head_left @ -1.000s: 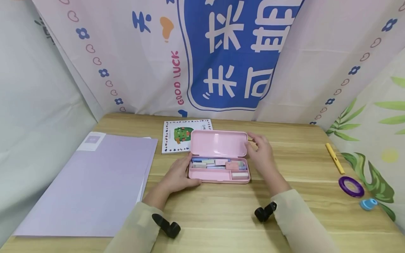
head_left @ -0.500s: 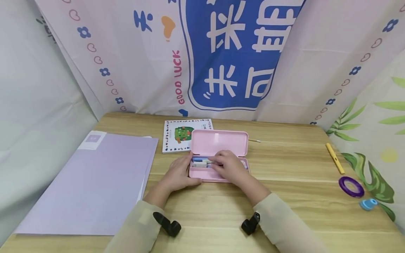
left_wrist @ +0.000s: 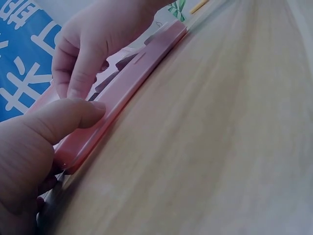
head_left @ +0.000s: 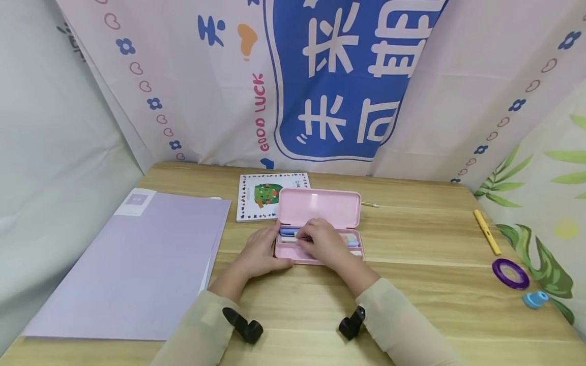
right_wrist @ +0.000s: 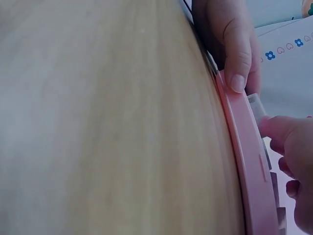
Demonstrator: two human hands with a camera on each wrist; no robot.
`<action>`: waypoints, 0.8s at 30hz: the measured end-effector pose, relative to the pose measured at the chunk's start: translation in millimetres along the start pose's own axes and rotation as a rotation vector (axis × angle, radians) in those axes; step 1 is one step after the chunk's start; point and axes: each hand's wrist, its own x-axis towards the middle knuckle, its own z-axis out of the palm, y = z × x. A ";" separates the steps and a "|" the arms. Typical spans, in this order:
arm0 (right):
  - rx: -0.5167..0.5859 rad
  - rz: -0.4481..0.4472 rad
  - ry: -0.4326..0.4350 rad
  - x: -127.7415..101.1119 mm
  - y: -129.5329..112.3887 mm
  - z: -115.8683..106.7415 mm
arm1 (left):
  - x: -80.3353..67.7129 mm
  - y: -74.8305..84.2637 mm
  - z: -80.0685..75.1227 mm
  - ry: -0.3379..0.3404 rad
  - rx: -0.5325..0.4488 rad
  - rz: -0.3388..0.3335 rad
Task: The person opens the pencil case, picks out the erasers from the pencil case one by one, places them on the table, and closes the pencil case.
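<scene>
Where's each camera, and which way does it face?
Head: on the head, facing forward and down at the pink case; left hand, right hand, sleeves show.
Left wrist: worn there, looking along the case; left hand near, right beyond.
Right wrist: worn there, looking along the case; right hand near, left beyond.
Wrist views share the case and both hands.

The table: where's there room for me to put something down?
The roomiest bare patch lies between the pink pencil case and the yellow pen and purple ring. There's another between the sleeves, in front of the case. It's crowded at the case, with the left hand and right hand there and a booklet behind; the purple folder fills much of the left.
</scene>
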 end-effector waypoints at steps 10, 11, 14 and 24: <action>0.344 0.260 0.071 -18.8 13.8 -27.2 | 1.2 1.1 1.1 -0.004 -0.007 -0.023; 0.395 0.277 0.082 -22.2 18.6 -30.3 | 1.3 1.2 1.3 -0.006 -0.007 -0.026; 0.534 0.339 0.123 -33.4 34.6 -39.4 | 1.3 1.4 1.8 -0.012 -0.012 -0.037; 0.425 0.528 0.272 -90.5 99.8 -77.1 | 1.0 1.6 2.3 -0.014 -0.012 -0.043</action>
